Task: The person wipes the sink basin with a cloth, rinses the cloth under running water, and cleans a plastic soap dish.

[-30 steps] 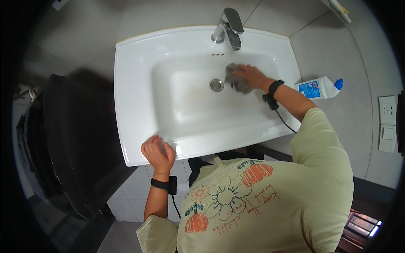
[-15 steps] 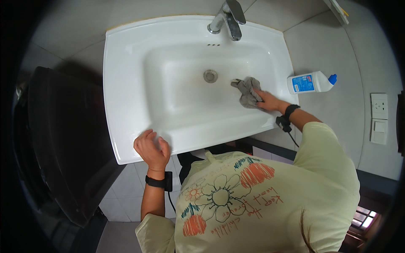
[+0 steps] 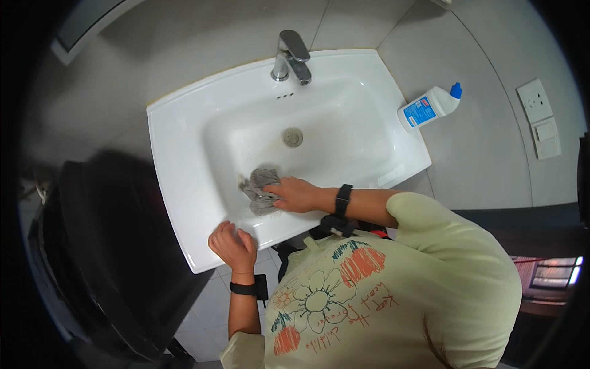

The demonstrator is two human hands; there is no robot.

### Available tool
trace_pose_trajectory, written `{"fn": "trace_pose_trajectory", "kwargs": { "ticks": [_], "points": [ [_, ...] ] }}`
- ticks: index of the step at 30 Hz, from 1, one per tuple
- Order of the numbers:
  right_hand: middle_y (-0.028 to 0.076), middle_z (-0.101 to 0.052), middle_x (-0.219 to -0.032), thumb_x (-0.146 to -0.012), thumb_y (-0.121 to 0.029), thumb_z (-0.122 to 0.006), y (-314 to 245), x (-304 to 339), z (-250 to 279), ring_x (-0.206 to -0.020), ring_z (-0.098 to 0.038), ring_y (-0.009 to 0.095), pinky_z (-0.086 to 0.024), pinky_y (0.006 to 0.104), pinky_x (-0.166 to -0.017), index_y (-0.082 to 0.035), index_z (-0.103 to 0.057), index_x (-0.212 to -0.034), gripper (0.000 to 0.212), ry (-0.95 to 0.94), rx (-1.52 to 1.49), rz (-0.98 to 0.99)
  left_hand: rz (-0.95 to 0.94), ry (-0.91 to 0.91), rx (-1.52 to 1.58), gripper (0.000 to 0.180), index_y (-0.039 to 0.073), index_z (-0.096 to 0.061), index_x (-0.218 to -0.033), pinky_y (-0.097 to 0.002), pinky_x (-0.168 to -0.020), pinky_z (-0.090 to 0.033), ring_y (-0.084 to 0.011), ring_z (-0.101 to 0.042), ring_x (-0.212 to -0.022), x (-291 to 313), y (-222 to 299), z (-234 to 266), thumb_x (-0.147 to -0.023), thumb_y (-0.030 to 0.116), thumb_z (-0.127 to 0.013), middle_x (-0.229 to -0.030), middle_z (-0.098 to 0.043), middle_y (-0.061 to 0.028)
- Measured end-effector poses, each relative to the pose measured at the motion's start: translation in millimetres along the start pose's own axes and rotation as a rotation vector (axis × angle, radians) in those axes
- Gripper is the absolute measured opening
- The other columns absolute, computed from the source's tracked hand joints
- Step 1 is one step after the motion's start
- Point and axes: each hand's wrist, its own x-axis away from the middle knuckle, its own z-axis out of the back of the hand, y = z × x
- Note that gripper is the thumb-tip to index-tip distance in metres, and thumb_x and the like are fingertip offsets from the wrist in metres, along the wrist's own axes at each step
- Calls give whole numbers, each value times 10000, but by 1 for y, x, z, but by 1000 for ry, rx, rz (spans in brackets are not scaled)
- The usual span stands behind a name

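Head view, seen from above: a white rectangular ceramic washbasin (image 3: 175, 184) occupies the center, set against a gray tiled wall (image 3: 215, 46). The right hand (image 3: 298, 194) reaches leftward across the near side of the bowl and grips a crumpled gray cloth (image 3: 263, 181); its fingers are bent into the folds and pressed on the fabric, the exact placement of the fingertips being partly hidden. The cloth lies bunched on the bowl floor, in the near left part, to the left of and nearer the person than the round metal drain (image 3: 292, 137). The left hand (image 3: 233, 247) rests at the near rim, toward its left corner, with the fingers loosely curled and the thumb standing apart from them; the underside of the palm is not visible. Each wrist bears a black strap, one on the right (image 3: 343, 200) and one on the left (image 3: 244, 288). A chrome single-lever faucet (image 3: 290, 56) rises from the far deck, with a short row of overflow holes (image 3: 285, 96) below it in the bowl's far wall. At the right edge of the basin is a white plastic bottle (image 3: 442, 101) with a blue label (image 3: 420, 112) and an angled blue cap (image 3: 456, 90). On the wall farther right, a white socket plate (image 3: 535, 99) adjoins a white switch plate (image 3: 545, 136). The person's pale yellow-green T-shirt (image 3: 442, 270), printed with flowers, fills the lower right.
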Motion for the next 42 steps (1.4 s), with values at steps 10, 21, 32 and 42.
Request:
{"fn": "trace_pose_trajectory", "kwargs": {
  "ticks": [10, 21, 32, 42],
  "points": [
    [144, -514, -937, -730, -77, -630, 177, 144, 79, -865, -483, 336, -424, 419, -779, -198, -558, -1165, 458, 260, 381, -267, -14, -41, -7, 192, 7, -507, -923, -424, -867, -330, -313, -503, -923, 1, 3, 3, -740, 63, -521, -946, -549, -147],
    [138, -601, -1040, -784, -58, -551, 203, 85, 185, -966, -556, 317, -437, 373, -845, -125, -583, -1120, 345, 470, 35, -226, -4, -56, -55, 195, 11, -509, -907, -408, -854, -335, -307, -495, -902, -4, 8, 2, -716, 48, -517, -917, -548, -130],
    [155, -631, -836, -823, -149, -499, 222, 56, 289, -852, -593, 342, -459, 438, -727, -94, -630, -887, 156, 1126, 201, -546, 53, -51, -111, 206, 10, -507, -897, -410, -835, -333, -311, -473, -862, 1, 10, -1, -695, 48, -518, -901, -537, -130],
    [226, -445, -1269, -839, -276, -530, 358, -2, 282, -1194, -413, 354, -350, 397, -996, -12, -404, -1279, 529, 897, 245, -772, 154, -260, -318, 258, 2, -516, -981, -443, -843, -363, -318, -497, -898, 18, -5, -8, -760, 128, -556, -951, -528, -156]
  ]
}}
